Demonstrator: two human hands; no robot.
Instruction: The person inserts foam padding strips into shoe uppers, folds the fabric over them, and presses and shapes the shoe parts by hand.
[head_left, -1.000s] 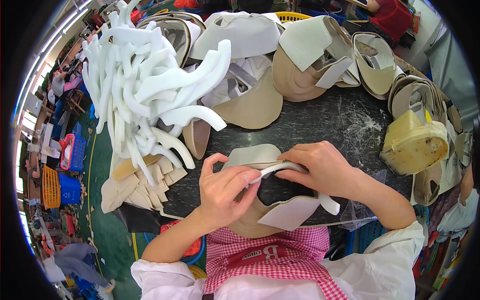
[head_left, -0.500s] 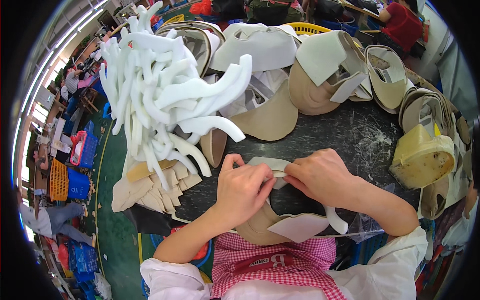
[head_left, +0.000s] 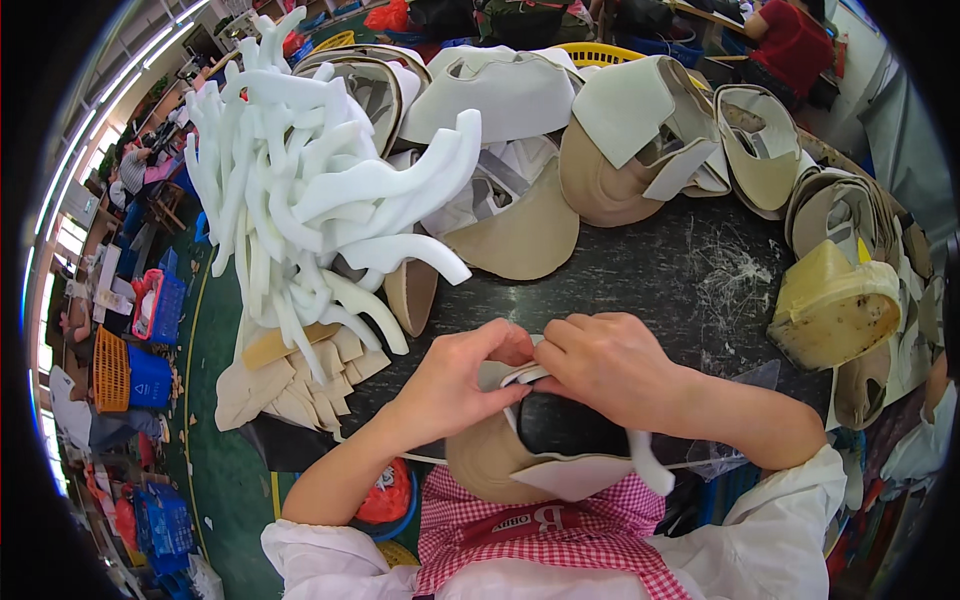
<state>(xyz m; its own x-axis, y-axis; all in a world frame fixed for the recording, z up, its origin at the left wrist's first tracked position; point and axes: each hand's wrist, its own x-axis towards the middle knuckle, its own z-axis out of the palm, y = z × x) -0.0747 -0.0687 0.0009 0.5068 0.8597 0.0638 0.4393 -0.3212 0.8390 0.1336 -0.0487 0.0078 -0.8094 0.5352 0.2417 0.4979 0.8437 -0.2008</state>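
A beige and white shoe upper (head_left: 485, 458) lies at the near table edge, its toe towards me. My left hand (head_left: 462, 375) pinches the far edge of its opening between thumb and fingers. Right beside it, the bent fingers of my right hand (head_left: 608, 368) press on the same edge, closed round it. A short bit of white padding shows between the fingertips; the rest there is hidden by my hands. From the upper's right side a white foam strip (head_left: 652, 465) sticks out, its end hanging loose over the table edge.
A big heap of white foam strips (head_left: 330, 180) stands at the left, above fanned beige leather pieces (head_left: 300, 390). Other shoe uppers (head_left: 530, 235) line the table's far and right sides. A yellowish plastic tub (head_left: 835, 305) sits at the right. Another person (head_left: 790, 45) sits at the far right.
My left hand has turned and opened its grip wider, thumb now below the edge. The right fingers have curled over the edge, and the piece's far end is more covered.
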